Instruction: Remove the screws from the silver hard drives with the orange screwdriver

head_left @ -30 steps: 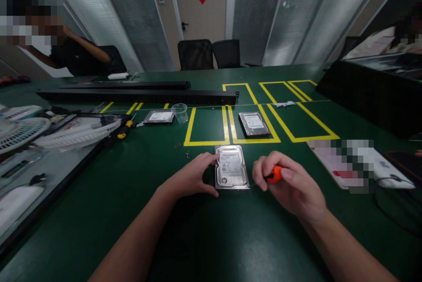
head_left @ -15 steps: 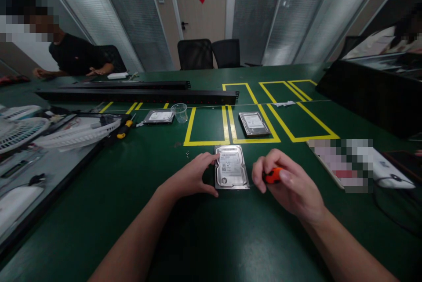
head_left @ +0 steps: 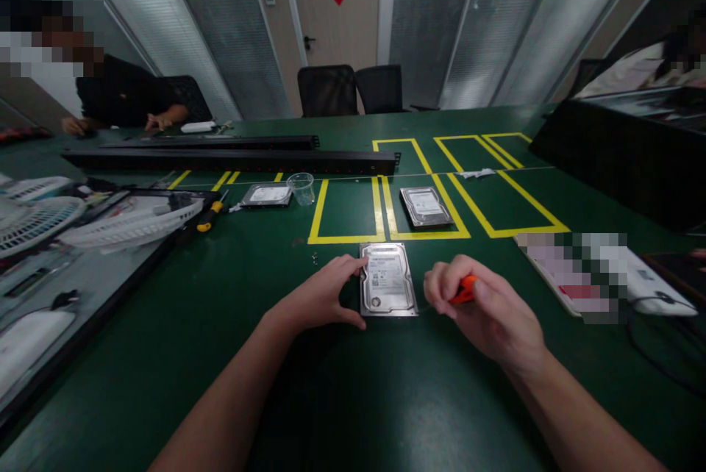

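A silver hard drive [head_left: 387, 279] with a white label lies on the green table before me. My left hand [head_left: 325, 294] braces its left side, the fingertips at the upper left edge and the thumb by the lower left corner. In my right hand [head_left: 485, 306], just right of the drive, is a screwdriver [head_left: 466, 290] with an orange and black handle. Its thin shaft points left at the drive's lower right edge; I cannot tell whether the tip touches. Several tiny screws [head_left: 315, 258] lie left of the drive, beyond my left hand.
Two more hard drives, one within yellow tape [head_left: 426, 206] and one farther left [head_left: 268, 195], lie beyond, with a clear plastic cup [head_left: 301, 189]. A yellow-black screwdriver [head_left: 212, 215] and white baskets [head_left: 132, 226] are left. Black bars [head_left: 232, 162] cross behind; people sit at both sides.
My right hand has turned slightly, and the screwdriver's handle has tilted with it; the thin shaft now shows beside the drive. My left hand and the drive have stayed in place.
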Demonstrator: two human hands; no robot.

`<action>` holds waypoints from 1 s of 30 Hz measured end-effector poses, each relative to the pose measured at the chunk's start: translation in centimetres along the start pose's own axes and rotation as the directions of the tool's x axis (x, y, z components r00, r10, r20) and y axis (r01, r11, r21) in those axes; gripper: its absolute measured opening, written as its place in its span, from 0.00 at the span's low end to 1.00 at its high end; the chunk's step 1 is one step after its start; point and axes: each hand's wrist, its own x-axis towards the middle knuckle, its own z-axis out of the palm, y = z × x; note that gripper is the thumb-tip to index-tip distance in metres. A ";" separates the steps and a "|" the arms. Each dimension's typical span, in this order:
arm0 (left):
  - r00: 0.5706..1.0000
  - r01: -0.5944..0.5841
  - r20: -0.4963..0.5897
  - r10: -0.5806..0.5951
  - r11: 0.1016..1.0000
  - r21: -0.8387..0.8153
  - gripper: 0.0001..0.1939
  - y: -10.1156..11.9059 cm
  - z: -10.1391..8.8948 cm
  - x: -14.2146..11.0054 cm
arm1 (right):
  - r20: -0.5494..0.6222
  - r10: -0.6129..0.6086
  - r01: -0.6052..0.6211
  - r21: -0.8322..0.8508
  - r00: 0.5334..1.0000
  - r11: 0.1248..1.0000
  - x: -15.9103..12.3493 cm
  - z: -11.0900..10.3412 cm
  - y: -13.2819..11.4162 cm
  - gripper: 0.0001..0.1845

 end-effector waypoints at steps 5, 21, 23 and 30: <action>1.000 0.023 0.013 -0.023 1.000 -0.002 0.59 0.2 -0.1 0.0 | -0.017 -0.014 0.013 -0.008 1.000 1.000 0.1 0.1 -0.5 0.16; 0.977 -0.190 0.014 0.214 0.836 0.515 0.20 7.9 2.5 0.3 | -0.377 -0.405 0.218 -0.449 0.833 0.866 0.2 -1.4 0.6 0.14; 0.980 -0.183 0.037 0.194 0.817 0.547 0.17 8.1 2.9 0.5 | -0.320 -0.469 0.221 -0.581 0.823 0.783 0.0 -1.4 1.0 0.13; 0.987 -0.128 -0.004 0.161 0.801 0.584 0.17 7.4 3.4 0.8 | -0.223 -0.523 0.222 -0.721 0.823 0.656 -0.1 -1.9 1.4 0.10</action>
